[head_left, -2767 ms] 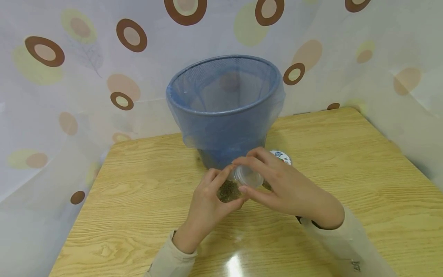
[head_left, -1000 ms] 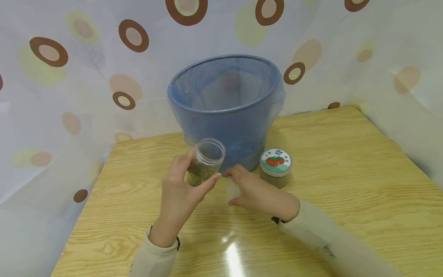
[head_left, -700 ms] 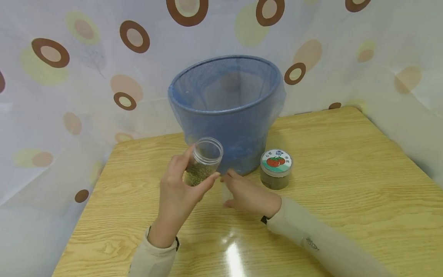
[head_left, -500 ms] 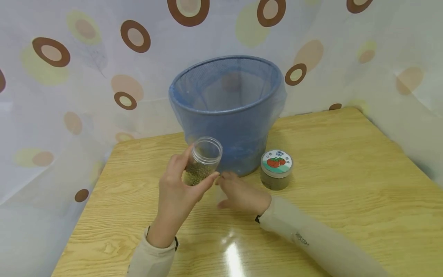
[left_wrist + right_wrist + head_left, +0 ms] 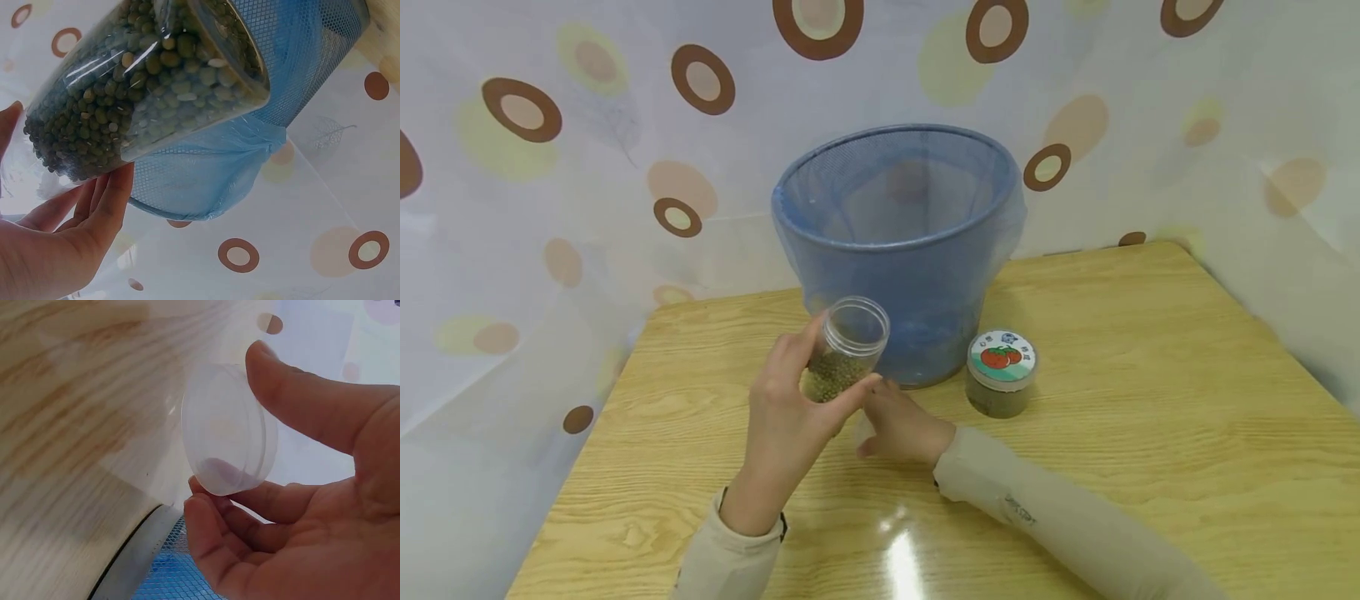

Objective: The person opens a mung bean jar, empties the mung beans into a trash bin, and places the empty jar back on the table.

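Note:
My left hand point(image 5: 782, 425) grips a clear plastic jar point(image 5: 854, 340) around its side, in front of the blue bin. The jar is uncapped and tilted, its mouth facing up. Green mung beans point(image 5: 100, 103) fill its lower part, seen closely in the left wrist view. Low beside the jar, my right hand point(image 5: 906, 427) pinches a translucent round lid point(image 5: 219, 428) between thumb and fingertips. In the right wrist view the lid is on edge, just above the tabletop. The left hand and jar partly cover the right fingers in the head view.
A blue mesh bin point(image 5: 895, 308) lined with a thin blue bag stands at the back middle of the wooden table point(image 5: 1150, 400). Right of its base sits a short jar point(image 5: 1000, 375) with a tomato picture on its lid. Patterned sheeting point(image 5: 625, 167) hangs behind.
The lid has come away from the jar. My left hand has moved up and left with the jar, then stays nearly still. My right hand has carried the lid down and left.

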A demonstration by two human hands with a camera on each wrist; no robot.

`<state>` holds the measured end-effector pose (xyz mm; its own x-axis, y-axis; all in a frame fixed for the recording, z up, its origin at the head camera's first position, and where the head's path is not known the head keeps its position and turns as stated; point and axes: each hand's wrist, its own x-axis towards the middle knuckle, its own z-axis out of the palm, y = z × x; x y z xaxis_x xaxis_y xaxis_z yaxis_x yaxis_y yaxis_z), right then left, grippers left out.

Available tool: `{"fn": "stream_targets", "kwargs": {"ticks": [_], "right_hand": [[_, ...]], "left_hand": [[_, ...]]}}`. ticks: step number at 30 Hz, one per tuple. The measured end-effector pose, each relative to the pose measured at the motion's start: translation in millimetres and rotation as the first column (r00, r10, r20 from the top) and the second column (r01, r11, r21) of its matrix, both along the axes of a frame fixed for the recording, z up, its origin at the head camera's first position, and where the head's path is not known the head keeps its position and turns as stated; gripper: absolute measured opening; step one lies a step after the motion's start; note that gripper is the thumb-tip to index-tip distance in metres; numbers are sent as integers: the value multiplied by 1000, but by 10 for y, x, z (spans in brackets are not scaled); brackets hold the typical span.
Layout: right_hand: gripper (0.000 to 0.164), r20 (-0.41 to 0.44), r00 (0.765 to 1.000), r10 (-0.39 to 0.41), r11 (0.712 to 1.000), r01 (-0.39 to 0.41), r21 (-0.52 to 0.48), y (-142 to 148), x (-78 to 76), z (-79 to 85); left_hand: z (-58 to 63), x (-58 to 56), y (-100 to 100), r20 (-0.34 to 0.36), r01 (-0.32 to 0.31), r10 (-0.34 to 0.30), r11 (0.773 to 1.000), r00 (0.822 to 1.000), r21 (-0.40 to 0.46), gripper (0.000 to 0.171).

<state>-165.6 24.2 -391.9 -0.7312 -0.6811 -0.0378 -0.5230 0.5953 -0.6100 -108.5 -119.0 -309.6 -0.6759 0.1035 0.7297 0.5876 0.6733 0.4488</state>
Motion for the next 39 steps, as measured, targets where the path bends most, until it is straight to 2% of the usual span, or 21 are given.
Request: {"fn": "stream_targets", "kwargs": {"ticks": [3,11,17,21,25,28,31,36,39], "right_hand": [[78,-12,1000,-7,1000,7,-4,2,1,-19],[84,4,1000,-13,996,13,84,3,8,-73],[86,-36,998,-42,992,46,121,-28,8,-98],[70,-72,997,-36,985,47,164,-39,-8,-112],[63,-61,997,-36,981,47,188,-35,-28,-127],[63,-50,998,-36,983,44,180,-3,-15,-110],[56,-66,998,-16,990,25,137,62,38,-64],[45,-49,997,64,998,-63,14,230,175,18],[39,-47,991,122,993,-122,-5,328,239,42]], "left_hand": [[4,-2,6,-1,-3,3,1000,1000,0,73],[6,1,18,4,-3,3,1000,1000,2,72],[13,3,28,9,-3,3,1000,1000,1,72],[21,-4,25,2,-5,5,1000,1000,-8,72],[31,-12,14,-4,-3,3,1000,1000,-20,73],[44,-19,4,-12,4,-5,1000,1000,-24,73],[64,-28,-12,-19,7,-8,999,1000,-45,73],[122,-38,-66,-4,10,-11,993,1000,-118,73],[183,-48,-118,20,15,-12,987,1000,-159,73]]}}
